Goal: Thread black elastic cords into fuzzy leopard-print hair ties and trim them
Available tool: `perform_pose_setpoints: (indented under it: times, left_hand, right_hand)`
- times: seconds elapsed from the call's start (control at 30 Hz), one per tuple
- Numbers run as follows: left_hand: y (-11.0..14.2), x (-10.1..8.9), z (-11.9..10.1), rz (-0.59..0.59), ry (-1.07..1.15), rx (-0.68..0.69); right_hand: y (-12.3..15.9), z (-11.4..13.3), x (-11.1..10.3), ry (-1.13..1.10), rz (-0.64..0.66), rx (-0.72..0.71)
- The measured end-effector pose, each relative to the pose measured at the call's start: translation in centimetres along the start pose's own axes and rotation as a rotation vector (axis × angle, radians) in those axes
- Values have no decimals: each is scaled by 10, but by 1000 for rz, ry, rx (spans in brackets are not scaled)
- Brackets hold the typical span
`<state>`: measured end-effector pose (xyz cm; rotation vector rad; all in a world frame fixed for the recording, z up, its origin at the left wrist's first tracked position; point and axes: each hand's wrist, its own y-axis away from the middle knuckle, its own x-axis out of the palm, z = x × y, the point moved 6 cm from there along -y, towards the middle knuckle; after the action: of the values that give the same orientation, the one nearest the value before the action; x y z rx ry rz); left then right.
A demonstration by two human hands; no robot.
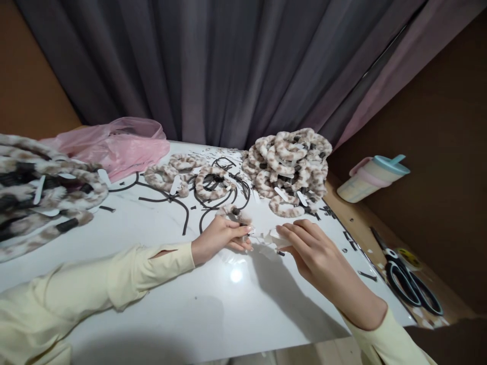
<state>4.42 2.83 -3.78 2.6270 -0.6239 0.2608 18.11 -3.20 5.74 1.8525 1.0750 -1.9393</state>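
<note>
My left hand (218,238) is closed around a small fluffy white-and-brown fur ring (246,218) with a black tube section; part of it is hidden behind the fingers. A whitish bit shows at the fingertips. To its right my right hand (314,248) pinches a white strip (277,234), partly covered by the fingers. The two hands are a short gap apart above the white table (171,299). Beyond them lie more fur rings (215,182), some with white tags (175,185), among loose black tubes (167,198).
Piles of fur rings stand at the left (45,187) and back right (289,157). A pink plastic bag (125,147) lies at the back left. On a brown side surface at the right are a lidded cup (365,180), scissors (407,279) and a yellow tape roll (409,257).
</note>
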Motion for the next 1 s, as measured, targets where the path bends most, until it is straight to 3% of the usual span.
perform_pose_setpoints:
  times: [1.0]
  left_hand:
    - [-1, 1, -1, 47, -25, 33]
  right_hand:
    - [-3, 3, -1, 2, 10, -5]
